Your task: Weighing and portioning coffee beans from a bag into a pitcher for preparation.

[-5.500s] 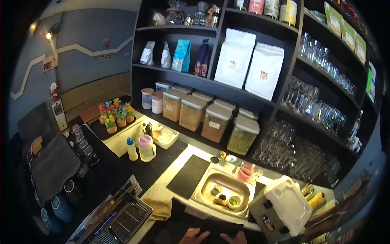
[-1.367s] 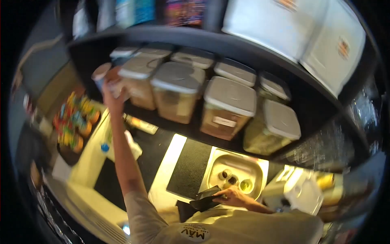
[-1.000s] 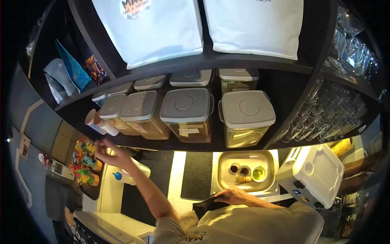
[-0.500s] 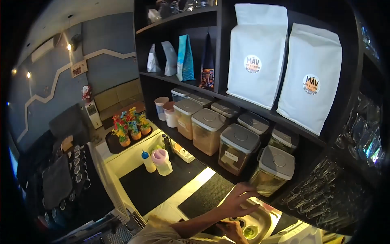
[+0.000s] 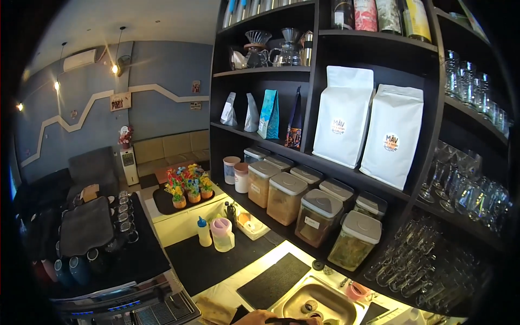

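The dark shelf unit (image 5: 374, 57) spanned the far side, well beyond the hands, its lowest ledge bounding the reach. Below it ran the pale counter (image 5: 230, 281), its front edge near the hands. The espresso machine (image 5: 130, 307) filled the near left, apart from the grip. Across the counter's left part lay a black mat (image 5: 203, 262), well beyond the left hand. The steel sink (image 5: 330, 295) sat just ahead and to the right, its raised rim the nearest edge. Left of it, a dark ribbed mat (image 5: 273, 280) gave a flat stretch directly ahead of the hands. The lidded tubs (image 5: 319, 219) stood along the ledge, well out of contact.

A black item (image 5: 287, 320) lay at the lower edge between the hands, touching the left one and largely cut off. The left hand (image 5: 254, 317) came in low, its back uppermost and its front angled rightward to the item; whether its fingers closed on it could not be told. Only a sliver of the right hand (image 5: 313, 321) showed, its grip unreadable. Smallest, two cups (image 5: 310, 306) stood in the sink, just beyond that sliver.
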`<state>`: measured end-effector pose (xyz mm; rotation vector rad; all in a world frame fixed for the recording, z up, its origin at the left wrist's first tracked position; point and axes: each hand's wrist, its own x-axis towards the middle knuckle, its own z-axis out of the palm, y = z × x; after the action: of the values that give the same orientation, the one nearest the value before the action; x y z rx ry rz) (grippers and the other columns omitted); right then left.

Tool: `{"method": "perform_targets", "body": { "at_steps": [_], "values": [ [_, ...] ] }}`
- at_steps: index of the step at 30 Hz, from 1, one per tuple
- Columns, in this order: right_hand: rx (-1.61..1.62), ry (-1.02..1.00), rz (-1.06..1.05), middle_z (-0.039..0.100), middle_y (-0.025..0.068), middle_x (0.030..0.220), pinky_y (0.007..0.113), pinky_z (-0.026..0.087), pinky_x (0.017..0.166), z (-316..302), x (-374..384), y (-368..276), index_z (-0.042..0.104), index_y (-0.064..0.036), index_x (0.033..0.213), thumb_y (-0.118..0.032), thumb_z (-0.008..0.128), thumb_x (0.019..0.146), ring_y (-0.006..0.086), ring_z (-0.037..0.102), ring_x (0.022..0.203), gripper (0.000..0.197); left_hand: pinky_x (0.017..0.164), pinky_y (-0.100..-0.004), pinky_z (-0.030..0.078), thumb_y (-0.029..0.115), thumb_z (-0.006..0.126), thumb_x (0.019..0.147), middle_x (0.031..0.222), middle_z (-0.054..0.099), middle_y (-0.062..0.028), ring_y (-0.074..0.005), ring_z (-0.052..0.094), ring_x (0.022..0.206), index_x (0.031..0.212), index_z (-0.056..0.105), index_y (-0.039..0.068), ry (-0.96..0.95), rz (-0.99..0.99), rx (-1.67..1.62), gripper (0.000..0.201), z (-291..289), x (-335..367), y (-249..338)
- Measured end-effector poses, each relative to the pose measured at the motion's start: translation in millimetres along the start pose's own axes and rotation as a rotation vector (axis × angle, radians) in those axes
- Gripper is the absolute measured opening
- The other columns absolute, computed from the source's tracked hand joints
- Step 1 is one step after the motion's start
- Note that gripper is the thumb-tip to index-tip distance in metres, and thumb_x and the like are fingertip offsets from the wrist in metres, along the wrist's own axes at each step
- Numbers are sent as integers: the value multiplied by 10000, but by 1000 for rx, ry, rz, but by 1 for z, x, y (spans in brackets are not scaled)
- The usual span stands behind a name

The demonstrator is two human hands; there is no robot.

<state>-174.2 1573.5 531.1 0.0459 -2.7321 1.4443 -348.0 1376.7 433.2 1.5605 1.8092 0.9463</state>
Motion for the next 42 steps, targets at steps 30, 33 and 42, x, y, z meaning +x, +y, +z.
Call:
{"method": "perform_targets", "body": {
  "at_steps": [30, 33, 42],
  "values": [
    [482, 756, 352, 646, 146, 1109, 400, 532, 811, 326, -109, -113, 666, -7, 1160, -367, 685, 961, 258, 621, 993, 412, 812, -453, 512, 269, 603, 936, 1014, 689, -271, -408, 671, 971, 1092, 678, -30, 272, -131, -174, 345, 21, -295, 128],
    [601, 683, 366, 654, 143, 1075, 401, 531, 791, 321, -112, -103, 673, -5, 1140, -373, 667, 971, 258, 626, 963, 404, 795, -454, 510, 274, 601, 947, 991, 678, -287, -410, 672, 949, 1046, 673, -45, 375, -187, -178, 341, 39, -281, 113],
    [965, 464, 511, 677, 132, 975, 401, 529, 731, 321, -129, -85, 693, 2, 1078, -389, 610, 1003, 258, 639, 875, 407, 739, -448, 512, 265, 601, 950, 930, 669, -295, -409, 678, 863, 968, 662, -57, 188, -115, -131, 329, 3, -287, 249]
  ]
}}
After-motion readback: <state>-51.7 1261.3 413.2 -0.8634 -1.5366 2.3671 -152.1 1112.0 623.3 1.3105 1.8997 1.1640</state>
